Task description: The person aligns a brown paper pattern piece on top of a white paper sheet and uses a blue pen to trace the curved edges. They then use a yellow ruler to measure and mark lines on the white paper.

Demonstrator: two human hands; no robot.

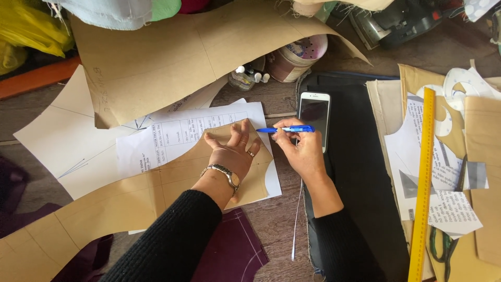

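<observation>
Left hand flat, fingers spread, pressing brown paper pattern | right hand pinching blue pen

A single head-worn camera looks almost straight down, from close above, onto a cluttered wooden table. The person's forearms enter from the bottom edge. The table's far side lies at the top, probably cropped.

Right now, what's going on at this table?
A person is working over paper patterns. The left hand lies flat, fingers spread, on a brown paper pattern piece that rests on a printed white sheet. The right hand holds a blue pen near the piece's edge. A phone and a yellow ruler lie to the right.
</observation>
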